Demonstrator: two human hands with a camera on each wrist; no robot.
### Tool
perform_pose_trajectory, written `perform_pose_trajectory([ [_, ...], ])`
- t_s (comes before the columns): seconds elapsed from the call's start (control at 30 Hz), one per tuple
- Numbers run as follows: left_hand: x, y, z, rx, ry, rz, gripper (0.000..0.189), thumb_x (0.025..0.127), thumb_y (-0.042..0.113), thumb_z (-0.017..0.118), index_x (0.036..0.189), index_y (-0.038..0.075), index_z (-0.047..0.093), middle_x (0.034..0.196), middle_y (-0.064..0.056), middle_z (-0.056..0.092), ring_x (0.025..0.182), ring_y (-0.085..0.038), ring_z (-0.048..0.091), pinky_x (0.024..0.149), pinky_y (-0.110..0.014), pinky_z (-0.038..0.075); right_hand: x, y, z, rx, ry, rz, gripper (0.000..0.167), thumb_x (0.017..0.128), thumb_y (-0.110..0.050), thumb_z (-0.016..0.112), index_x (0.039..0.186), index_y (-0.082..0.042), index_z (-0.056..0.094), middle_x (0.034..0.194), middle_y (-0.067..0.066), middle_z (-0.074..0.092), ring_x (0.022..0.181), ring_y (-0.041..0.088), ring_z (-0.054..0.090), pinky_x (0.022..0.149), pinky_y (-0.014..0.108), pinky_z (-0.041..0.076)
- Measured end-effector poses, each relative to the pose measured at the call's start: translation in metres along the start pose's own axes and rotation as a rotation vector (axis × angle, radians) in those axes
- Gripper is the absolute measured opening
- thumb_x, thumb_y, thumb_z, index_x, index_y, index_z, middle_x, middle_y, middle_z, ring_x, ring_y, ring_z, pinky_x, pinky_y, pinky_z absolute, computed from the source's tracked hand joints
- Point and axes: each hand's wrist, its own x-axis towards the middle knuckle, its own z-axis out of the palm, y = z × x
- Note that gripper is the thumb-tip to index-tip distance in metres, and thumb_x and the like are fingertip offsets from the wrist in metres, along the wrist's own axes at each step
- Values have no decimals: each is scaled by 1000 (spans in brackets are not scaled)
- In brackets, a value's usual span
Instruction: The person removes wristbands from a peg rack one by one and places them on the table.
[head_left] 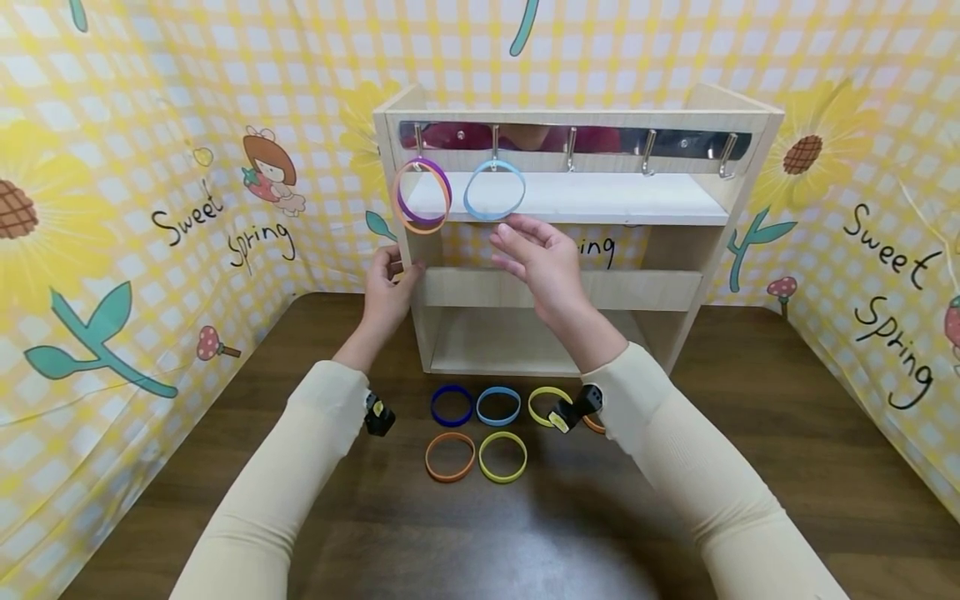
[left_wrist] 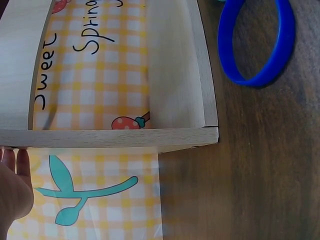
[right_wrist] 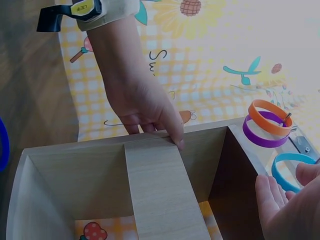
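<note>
My left hand (head_left: 390, 287) grips the left side panel of a pale wooden shelf (head_left: 480, 289), thumb at its front edge and fingers round the outer side. A light blue wristband (head_left: 467, 202) hangs from the second hook from the left. Just below it is my right hand (head_left: 543, 260), its fingers loosely extended, thumb and fingertips right at the band's lower edge. In the right wrist view, this hand (right_wrist: 292, 210) shows thumb and fingers spread apart beside the band. From the leftmost hook hang a purple wristband (right_wrist: 255, 139) and an orange wristband (right_wrist: 260, 121).
Three more hooks line the shiny metal rail (head_left: 607, 140) to the right. On the brown table (head_left: 375, 517) before the shelf lie a dark blue band (head_left: 432, 408), a light blue band (head_left: 498, 422), two yellow bands and two orange ones, one partly hidden by my right wrist's camera (head_left: 588, 402).
</note>
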Motion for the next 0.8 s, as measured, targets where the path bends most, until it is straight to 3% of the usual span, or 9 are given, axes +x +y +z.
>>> perform_pose_trajectory([
  [0.33, -2, 2, 0, -7, -8, -26, 39, 93, 11, 60, 124, -7, 48, 110, -7, 53, 99, -16, 53, 77, -27, 48, 5, 0, 1, 31, 43, 44, 25, 92, -7, 65, 114, 4, 62, 108, 16, 66, 99, 25, 67, 81, 33, 55],
  [0.6, -14, 32, 2, 11, -22, -21, 38, 91, 7, 58, 122, -12, 47, 108, -9, 53, 94, -13, 53, 75, -25, 48, 8, -1, 4, 67, 43, 54, 20, 93, -8, 64, 110, 2, 61, 105, 15, 66, 100, 27, 66, 81, 33, 55],
  [0.8, -14, 35, 3, 13, -19, -25, 38, 91, 6, 58, 123, -12, 47, 107, -8, 53, 94, -13, 53, 75, -25, 48, 10, -4, 6, 121, 70, 59, 17, 93, -6, 65, 107, 1, 60, 102, 16, 66, 91, 23, 68, 79, 33, 55],
])
